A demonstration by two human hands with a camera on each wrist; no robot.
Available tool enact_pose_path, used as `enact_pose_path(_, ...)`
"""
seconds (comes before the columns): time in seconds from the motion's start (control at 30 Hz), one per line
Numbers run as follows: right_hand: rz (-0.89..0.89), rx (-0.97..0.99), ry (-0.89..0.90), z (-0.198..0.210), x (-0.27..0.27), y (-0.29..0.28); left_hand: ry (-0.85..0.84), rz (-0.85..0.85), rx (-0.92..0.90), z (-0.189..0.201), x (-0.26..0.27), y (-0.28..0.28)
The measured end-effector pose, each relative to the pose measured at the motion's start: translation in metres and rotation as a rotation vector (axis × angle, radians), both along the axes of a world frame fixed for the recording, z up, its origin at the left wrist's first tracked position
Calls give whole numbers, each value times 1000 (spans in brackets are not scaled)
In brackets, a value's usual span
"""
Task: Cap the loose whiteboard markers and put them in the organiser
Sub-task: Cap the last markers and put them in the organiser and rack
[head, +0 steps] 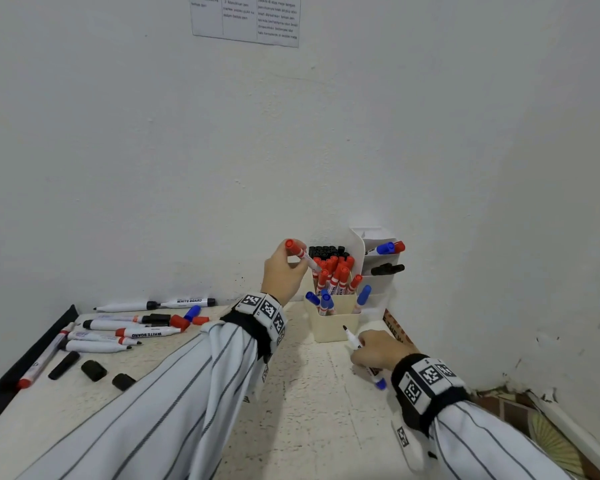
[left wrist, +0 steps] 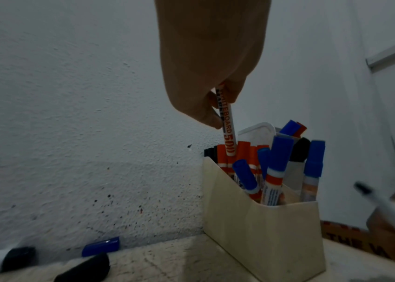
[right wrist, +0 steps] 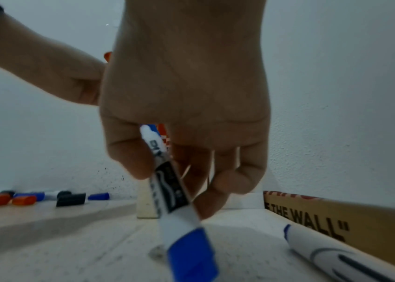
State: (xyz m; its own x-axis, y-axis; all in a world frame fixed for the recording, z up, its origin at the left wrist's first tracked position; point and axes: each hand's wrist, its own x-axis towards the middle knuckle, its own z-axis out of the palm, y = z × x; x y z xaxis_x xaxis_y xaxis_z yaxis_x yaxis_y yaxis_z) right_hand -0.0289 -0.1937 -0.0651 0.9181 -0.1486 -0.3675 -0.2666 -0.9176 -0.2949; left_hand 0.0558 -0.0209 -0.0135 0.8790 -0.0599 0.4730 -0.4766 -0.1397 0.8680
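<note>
My left hand [head: 303, 261] pinches a red-capped whiteboard marker [head: 296, 250] cap up above the cream organiser [head: 329, 329]. In the left wrist view the red marker [left wrist: 228, 131] has its lower end among the red markers standing in the organiser [left wrist: 264, 229]. My right hand [head: 359, 344] rests low in front of the organiser and grips a white marker [head: 352, 337]; its bare dark tip points up and its lower end is blue. In the right wrist view my right hand [right wrist: 167, 171] has its fingers curled round that marker [right wrist: 179, 209].
Several loose markers [head: 136, 332] and black, red and blue caps [head: 94, 370] lie at the left by a black tray edge [head: 25, 358]. A white rack [head: 378, 271] joins the organiser. A cardboard piece [right wrist: 336, 219] lines the right wall, with another marker [right wrist: 324, 253] beside it.
</note>
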Motion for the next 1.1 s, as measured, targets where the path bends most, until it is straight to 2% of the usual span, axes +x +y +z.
enact_pose_path(0.13,63,250,68,6,3,8,-4,-77,202,2,8,-11)
enact_pose_path(0.2,85,311,99,7,6,10,11,-99,289,5,12,-17)
enact_pose_path(0.4,98,397,146,1,14,9,-72,16,244,-2,19,-24)
enact_pose_path(0.67,98,408,191,1,21,10,-93,57,502,-17,29,-21)
enact_pose_path(0.8,88,410,205,1,23,12,-128,150,932,-14,32,-20)
enact_pose_path(0.87,86,419,210,1,24,13,-100,108,1150,-14,34,-19)
enact_pose_path(0.9,86,422,208,1,24,13,-71,61,1200,-16,35,-19)
enact_pose_path(1.0,83,437,179,0,25,15,-21,-58,1180,-20,33,-18)
enact_pose_path(1.1,80,475,141,-2,26,18,-14,-63,879,-25,29,-11)
